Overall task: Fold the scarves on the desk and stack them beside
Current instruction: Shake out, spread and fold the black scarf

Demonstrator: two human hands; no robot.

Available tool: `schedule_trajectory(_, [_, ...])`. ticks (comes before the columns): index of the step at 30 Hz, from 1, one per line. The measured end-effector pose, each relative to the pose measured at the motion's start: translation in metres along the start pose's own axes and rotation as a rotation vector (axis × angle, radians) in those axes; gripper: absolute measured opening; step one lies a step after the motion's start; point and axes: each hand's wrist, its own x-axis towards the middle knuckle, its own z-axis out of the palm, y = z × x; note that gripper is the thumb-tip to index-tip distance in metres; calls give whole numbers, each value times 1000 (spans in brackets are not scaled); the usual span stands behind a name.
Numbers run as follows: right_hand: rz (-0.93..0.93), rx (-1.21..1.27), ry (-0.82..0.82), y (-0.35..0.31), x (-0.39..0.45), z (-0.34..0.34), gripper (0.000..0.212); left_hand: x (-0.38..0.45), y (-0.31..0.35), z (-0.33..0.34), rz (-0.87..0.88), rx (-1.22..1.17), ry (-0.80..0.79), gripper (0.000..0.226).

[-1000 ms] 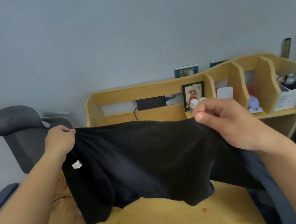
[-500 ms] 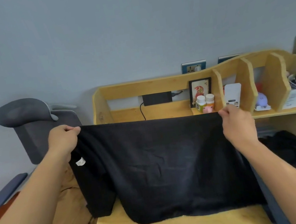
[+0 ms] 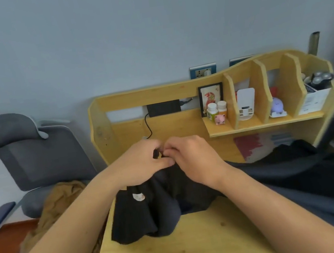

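Soft, limp black knit scarf (image 3: 152,206) pinched at top corners by left hand (image 3: 143,162) and right hand (image 3: 190,157), touching above table (image 3: 190,242); light, likely non-slippery, best held by corners.

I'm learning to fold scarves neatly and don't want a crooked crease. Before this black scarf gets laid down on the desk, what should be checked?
1. Both top corners held: ok, left hand and right hand pinch the black scarf together.
2. Corners exactly aligned: cannot tell, fingers hide them.
3. Halves hang even: not ok, the cloth bunches and the bottom edge is uneven.
4. Bare desk below to lay it: ok.
5. Other dark cloth clear of the scarf: cannot tell, it lies close at right.
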Motion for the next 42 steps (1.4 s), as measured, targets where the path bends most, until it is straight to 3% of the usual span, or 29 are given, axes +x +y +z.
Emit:
schedule_trajectory(5, [-3,31,-42,13,-7,-6,16,6,9,11,-8,22,-106,22])
schedule_trajectory(10, [147,179,-271,47,-15,-42,8,2,9,4,-32,123,-90,38])
schedule_trajectory(17, [274,34,-400,107,-30,-129,5,7,9,-9,-102,68,64,39])
schedule_trajectory(23, [426,-165,-390,152,-66,-193,7,23,14,-12,-162,-37,245,42])
schedule_trajectory(25, [537,-245,-253,173,-82,-206,24,27,17,-13,-161,-20,263,43])
schedule_trajectory(30, [756,-483,593,177,-115,-215,41,41,29,-10,-184,-36,286,37])
schedule_trajectory(32, [649,-487,775,155,-132,-195,41,48,33,-9,-202,-79,307,35])
schedule_trajectory(34, [385,-539,708,138,-159,-151,23,54,36,-9,-209,-129,330,35])
schedule_trajectory(36, [123,-589,422,138,-196,-97,11,57,37,-9,-211,-183,348,36])
schedule_trajectory(39, [53,-569,82,167,-245,-32,25,57,38,-9,-194,-213,321,37])
schedule_trajectory(42, [63,-565,65,172,-249,-4,31,57,44,-9,-166,-190,276,36])
